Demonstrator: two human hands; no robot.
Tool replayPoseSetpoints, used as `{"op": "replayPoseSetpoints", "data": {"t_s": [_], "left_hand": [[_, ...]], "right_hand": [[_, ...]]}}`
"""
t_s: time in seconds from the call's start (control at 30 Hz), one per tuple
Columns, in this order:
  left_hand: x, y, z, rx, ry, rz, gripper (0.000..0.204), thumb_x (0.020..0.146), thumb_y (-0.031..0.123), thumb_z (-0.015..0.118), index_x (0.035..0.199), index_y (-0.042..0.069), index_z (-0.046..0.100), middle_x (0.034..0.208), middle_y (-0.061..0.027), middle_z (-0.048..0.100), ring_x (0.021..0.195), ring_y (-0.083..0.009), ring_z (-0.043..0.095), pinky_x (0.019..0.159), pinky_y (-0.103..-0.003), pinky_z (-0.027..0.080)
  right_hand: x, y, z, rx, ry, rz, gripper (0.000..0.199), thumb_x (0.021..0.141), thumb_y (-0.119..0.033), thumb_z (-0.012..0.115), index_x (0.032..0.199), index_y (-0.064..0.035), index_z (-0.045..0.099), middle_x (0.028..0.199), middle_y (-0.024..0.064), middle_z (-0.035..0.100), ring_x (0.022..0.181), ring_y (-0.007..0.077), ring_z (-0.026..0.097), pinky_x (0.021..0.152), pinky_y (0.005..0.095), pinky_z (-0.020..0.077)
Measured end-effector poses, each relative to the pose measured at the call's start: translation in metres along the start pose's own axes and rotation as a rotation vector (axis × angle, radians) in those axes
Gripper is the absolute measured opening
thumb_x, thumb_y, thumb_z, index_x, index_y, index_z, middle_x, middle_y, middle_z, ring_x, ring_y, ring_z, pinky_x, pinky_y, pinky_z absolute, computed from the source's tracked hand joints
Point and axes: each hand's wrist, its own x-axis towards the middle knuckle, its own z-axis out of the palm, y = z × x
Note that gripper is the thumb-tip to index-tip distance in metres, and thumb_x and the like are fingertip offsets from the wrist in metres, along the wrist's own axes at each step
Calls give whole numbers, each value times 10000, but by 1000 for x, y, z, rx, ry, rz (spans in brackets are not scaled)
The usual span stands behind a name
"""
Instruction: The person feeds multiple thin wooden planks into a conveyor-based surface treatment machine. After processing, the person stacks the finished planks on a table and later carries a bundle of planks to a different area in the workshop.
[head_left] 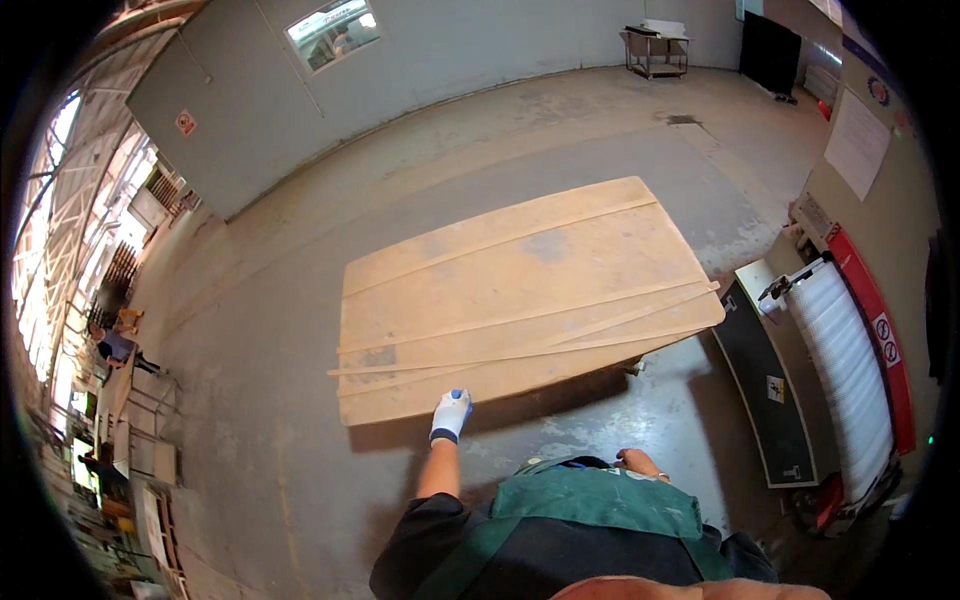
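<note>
Big sheet of plywood (520, 290) sitting flat and raised off the concrete floor, casting a dark shadow underneath along its near edge. It's a tan rectangle, kinda worn, with greyish smudges near the middle and the near-left corner. Several thin wooden strips (520, 318) lie across the top lengthwise, pale and narrow. One runs near the far edge, the others bunch up toward the near edge, a couple crossing at a shallow angle. One strip pokes out past the left edge, another sticks out a bit on the right.
</note>
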Motion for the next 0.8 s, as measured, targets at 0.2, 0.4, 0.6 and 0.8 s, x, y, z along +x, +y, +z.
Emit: {"op": "replayPoseSetpoints", "data": {"t_s": [0.2,0.4,0.6,0.8], "left_hand": [[1,2,7,148,31,33,436,945,460,455,984,73,654,1102,-255,633,1058,-422,593,930,-484,457],[3,-9,17,158,79,28,455,937,476,461,973,66,655,1108,-261,628,1060,-426,591,936,-484,457],[4,-7,13,263,50,67,460,950,474,453,1010,54,630,1116,-266,615,1052,-441,586,924,-485,468],[4,3,26,233,77,63,433,934,453,479,970,55,646,1065,-263,636,1024,-430,604,908,-494,473]], "right_hand": [[-10,24,0,-7,-17,8,386,839,-258,624,1122,1,671,1070,238,677,1016,397,642,904,460,505],[-20,36,-1,8,-25,11,377,840,-256,617,1108,3,675,1062,241,678,1010,399,643,897,455,511],[-20,55,4,-14,-19,-49,373,838,-259,619,1093,6,679,1040,235,685,989,394,652,886,444,519],[-29,66,5,7,2,-37,378,833,-253,622,1103,7,678,1011,243,687,956,394,660,873,441,524]]}}
